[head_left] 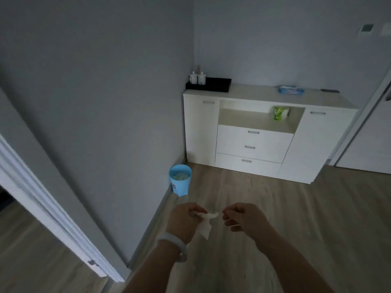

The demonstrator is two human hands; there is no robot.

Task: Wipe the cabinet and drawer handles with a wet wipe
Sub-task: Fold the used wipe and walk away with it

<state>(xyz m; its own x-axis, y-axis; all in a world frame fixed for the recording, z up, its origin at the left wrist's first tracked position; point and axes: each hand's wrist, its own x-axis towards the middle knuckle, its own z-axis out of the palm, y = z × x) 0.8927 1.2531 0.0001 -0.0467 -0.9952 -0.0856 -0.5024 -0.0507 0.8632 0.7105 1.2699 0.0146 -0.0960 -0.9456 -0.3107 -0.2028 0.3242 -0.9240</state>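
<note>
Head view, dim room: left hand (186, 220) pinched a crumpled white wet wipe (206, 224), fingers curled round its upper end. Wipe's long axis ran up and down, loose tail hanging toward the floor, one short corner jutting right toward the right hand (241, 218). Right hand's fingers curled, just beside that corner; whether touching it, cannot tell. Pale bangle (175, 246) on the left wrist.

Well ahead, against the far wall, stood a white low cabinet (306, 142): left door with a metal bar handle (208, 102), right door with another (317, 113), three drawers in the middle, each with a short metal handle, topmost (253, 132). Open shelf above the drawers, green packet (278, 112) at its right end. On the cabinet top: black tray (218, 84) at the left rear corner, blue wipes pack (291, 90) toward the right.

Light blue plastic bin (180, 179) on the wooden floor (317, 218), against the left wall, near the cabinet's left front corner. Bare floor between hands and cabinet front. White door frame (42, 199) at the left.
</note>
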